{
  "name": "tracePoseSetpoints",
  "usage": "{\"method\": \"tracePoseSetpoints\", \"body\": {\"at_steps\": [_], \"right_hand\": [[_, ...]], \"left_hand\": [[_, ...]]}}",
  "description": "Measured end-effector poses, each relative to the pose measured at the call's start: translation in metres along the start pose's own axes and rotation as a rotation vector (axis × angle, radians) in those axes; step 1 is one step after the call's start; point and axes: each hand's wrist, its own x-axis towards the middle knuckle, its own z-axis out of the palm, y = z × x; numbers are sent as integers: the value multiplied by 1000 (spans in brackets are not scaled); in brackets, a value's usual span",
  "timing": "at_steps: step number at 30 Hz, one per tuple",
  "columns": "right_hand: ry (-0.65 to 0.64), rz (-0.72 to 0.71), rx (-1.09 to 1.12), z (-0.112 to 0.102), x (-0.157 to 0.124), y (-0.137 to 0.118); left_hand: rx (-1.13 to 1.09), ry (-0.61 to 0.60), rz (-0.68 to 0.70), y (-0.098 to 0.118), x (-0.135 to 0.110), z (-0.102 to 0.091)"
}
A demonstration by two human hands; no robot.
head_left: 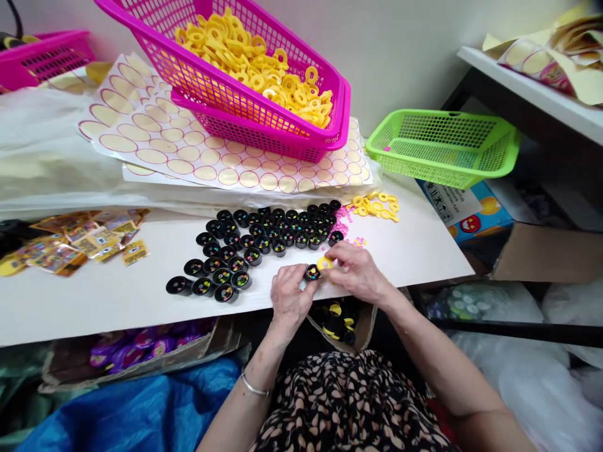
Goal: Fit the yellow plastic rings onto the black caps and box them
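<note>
Near the table's front edge, my left hand [289,292] is closed around a small black cup [312,272] with bits of colour inside. My right hand [355,270] pinches a yellow ring [325,263] right beside the cup's rim; whether the two touch is hard to tell. Beyond my hands, many similar black cups [252,256] stand upright in a cluster, most with small coloured pieces in them. Small pink pieces [342,220] lie to the right of the cluster, and loose yellow rings [377,206] lie behind them.
A tilted pink basket [226,94] full of yellow rings rests on sticker sheets [179,150] at the back. A green basket [443,147] is at right, above an open cardboard box [546,251]. Small printed packets [89,238] lie at left. Below the table sits a box of black-and-yellow pieces [336,320].
</note>
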Motion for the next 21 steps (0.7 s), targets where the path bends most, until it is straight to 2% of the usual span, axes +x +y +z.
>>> {"method": "tracePoseSetpoints", "body": {"at_steps": [4, 8, 12, 14, 17, 19, 21], "right_hand": [[-61, -125, -170, 17, -1, -11], [-131, -142, -266, 19, 3, -10], [-154, -137, -267, 17, 2, -13], [-160, -124, -227, 18, 2, -14], [-137, -88, -89, 22, 0, -11], [-93, -23, 81, 27, -1, -7], [-35, 83, 289, 33, -3, -3]], "left_hand": [[-3, -18, -22, 2, 0, -1], [-13, -23, -33, 2, -1, -1], [-58, -39, -56, 0, 0, -3], [-182, -48, -86, -1, 1, -6], [-561, -23, -227, 0, 5, -11], [-781, -23, -339, 2, 9, -11], [-864, -52, -397, 6, 13, -8]]}}
